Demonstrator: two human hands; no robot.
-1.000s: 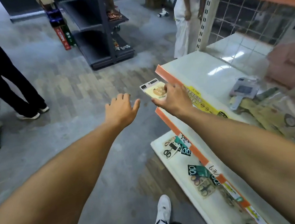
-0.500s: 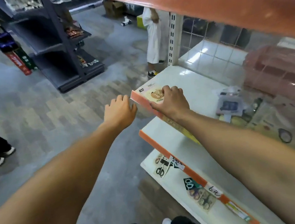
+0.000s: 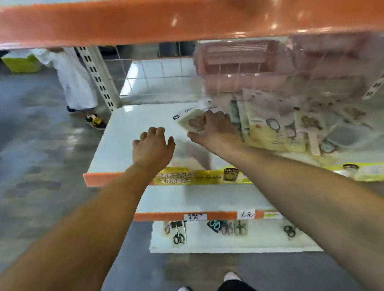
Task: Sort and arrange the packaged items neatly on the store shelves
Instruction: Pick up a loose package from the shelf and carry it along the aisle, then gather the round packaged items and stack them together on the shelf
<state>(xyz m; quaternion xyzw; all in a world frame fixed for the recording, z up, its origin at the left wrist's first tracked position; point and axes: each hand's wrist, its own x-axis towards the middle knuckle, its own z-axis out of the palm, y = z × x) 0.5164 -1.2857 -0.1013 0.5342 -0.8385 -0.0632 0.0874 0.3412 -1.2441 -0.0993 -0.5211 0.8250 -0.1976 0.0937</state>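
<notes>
One flat packet (image 3: 191,121) is being set down on the white middle shelf (image 3: 122,139) by the right hand (image 3: 211,131), whose fingers (image 3: 216,115) are spreading over the packet's near edge and pressing it flat; whether the thumb is hooking underneath I cannot tell, since the frame is blurring there. The packet is lying at about twelve o'clock from that hand, tilted a little, just beside the left end of a row of cream packets (image 3: 266,131) that is stretching away toward three o'clock. The left hand (image 3: 152,147) is hovering over the bare shelf at nine o'clock from the right one, its fingers loosely curling and holding nothing.

Judging progress: this shelf is looking partly done. The cream packets near the middle are standing roughly side by side, but those further toward three o'clock are overlapping and lying at odd angles, so they are probably still waiting to be squared up. The packet in hand is arriving at its place but is not yet lining up with its neighbours. A wide stretch of shelf at nine o'clock is carrying nothing.

Below, at six o'clock, the bottom shelf (image 3: 222,245) is holding scissor packets (image 3: 178,235) that are scattered in small, well-separated groups, which suggests that level is still needing attention too. Pink baskets (image 3: 244,66) are sitting behind the wire back panel at one o'clock.
</notes>
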